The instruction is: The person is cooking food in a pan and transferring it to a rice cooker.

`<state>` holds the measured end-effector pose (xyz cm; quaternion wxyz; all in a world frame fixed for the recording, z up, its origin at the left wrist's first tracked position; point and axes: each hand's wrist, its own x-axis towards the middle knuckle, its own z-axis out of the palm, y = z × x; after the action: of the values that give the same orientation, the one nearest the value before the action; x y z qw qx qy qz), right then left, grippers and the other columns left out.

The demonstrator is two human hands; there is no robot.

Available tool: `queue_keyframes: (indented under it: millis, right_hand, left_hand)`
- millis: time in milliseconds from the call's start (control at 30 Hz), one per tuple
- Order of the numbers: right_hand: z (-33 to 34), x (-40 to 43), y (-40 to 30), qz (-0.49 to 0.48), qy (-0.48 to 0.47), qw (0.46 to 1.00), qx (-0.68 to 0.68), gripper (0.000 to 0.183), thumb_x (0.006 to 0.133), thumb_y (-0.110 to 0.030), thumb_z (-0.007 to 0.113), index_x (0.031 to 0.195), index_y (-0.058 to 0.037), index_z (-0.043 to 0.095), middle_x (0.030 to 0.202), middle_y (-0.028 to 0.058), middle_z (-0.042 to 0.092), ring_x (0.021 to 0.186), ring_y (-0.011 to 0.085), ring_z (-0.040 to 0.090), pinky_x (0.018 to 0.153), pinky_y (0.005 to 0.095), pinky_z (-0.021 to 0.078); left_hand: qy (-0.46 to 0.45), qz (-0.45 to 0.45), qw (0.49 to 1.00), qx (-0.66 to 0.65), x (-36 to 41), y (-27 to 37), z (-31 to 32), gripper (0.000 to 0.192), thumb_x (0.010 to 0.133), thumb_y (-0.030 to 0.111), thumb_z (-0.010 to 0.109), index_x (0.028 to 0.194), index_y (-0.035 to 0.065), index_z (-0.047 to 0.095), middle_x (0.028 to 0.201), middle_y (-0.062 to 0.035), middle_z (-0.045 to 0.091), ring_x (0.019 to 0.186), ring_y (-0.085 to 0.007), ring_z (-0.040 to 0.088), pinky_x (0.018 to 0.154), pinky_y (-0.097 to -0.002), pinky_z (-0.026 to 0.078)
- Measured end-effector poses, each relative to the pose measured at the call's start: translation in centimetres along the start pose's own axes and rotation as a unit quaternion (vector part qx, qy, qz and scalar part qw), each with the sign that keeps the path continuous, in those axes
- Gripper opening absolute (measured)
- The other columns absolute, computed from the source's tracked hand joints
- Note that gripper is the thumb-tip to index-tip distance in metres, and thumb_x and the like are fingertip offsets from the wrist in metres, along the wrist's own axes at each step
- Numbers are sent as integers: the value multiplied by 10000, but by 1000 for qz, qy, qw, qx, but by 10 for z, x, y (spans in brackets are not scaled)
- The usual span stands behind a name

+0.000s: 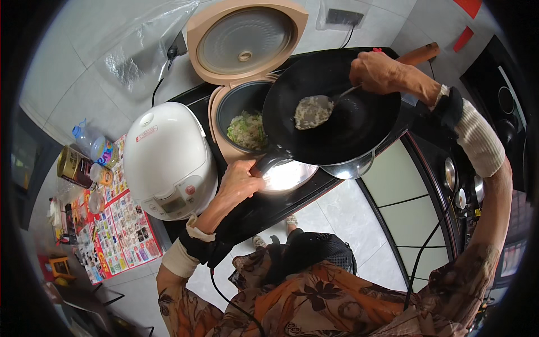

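Note:
My left hand (240, 180) is closed around the black handle (273, 160) of a dark wok (290, 80), held up beside and partly over an open rice cooker (214, 122). In my right hand (374, 72) is a metal wok turner (346, 92) with a wooden end (419, 54). Pale food bits, apparently rice, cling to its broad blade inside the wok. The cooker's dark inner pot (240, 99) holds a heap of rice-like food with chopped greens (247, 129); the wok hides its right side. The beige cooker lid (248, 38) stands raised.
A closed white rice cooker (168, 147) stands to the left. A glass lid (351, 166) shows under the wok at the black counter's edge (269, 215). Jars, a brown can (73, 166) and a plastic bottle (86, 137) stand near printed flyers (126, 227). Cables hang from both wrists.

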<state>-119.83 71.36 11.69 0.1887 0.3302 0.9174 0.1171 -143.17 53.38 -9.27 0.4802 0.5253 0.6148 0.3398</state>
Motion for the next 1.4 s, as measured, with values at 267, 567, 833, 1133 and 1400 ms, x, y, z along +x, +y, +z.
queue_keyframes:
  millis: [267,567,833,1133,1400]
  right_hand:
    - [22,29,-14,-58,101,984,138,234,681,-45,612,902,-30,685,843,157,666,829,312,638,775,374,506]
    - [-8,29,-30,-31,185,977,97,242,657,-20,611,882,-49,694,830,151,671,804,300,649,736,359,518]
    - [-6,0,13,-17,217,973,73,256,668,-10,582,886,-62,706,800,154,667,770,307,646,718,376,516]
    - [67,-5,84,-91,244,958,118,274,690,-1,567,914,-89,699,776,185,653,740,324,646,693,413,520]
    - [118,-4,121,-143,257,942,164,134,701,-84,598,809,-53,670,760,189,639,754,362,634,653,418,518]
  left_hand:
    - [-2,-8,1000,-13,-2,-5,-3,238,609,112,622,777,-56,594,568,-62,562,455,-125,528,438,-257,412]
    - [41,18,996,75,12,-2,16,247,616,158,625,803,-3,626,641,-98,621,583,-214,604,579,-320,464]
    - [43,41,989,133,27,33,54,183,598,145,622,710,4,586,658,-130,619,638,-264,611,613,-348,455]
    - [-4,-44,963,266,86,92,178,226,677,166,589,878,73,637,838,-165,651,844,-356,618,746,-432,474]
    - [35,-51,965,255,191,106,299,211,716,192,583,873,79,666,907,-170,657,900,-357,623,773,-425,484]
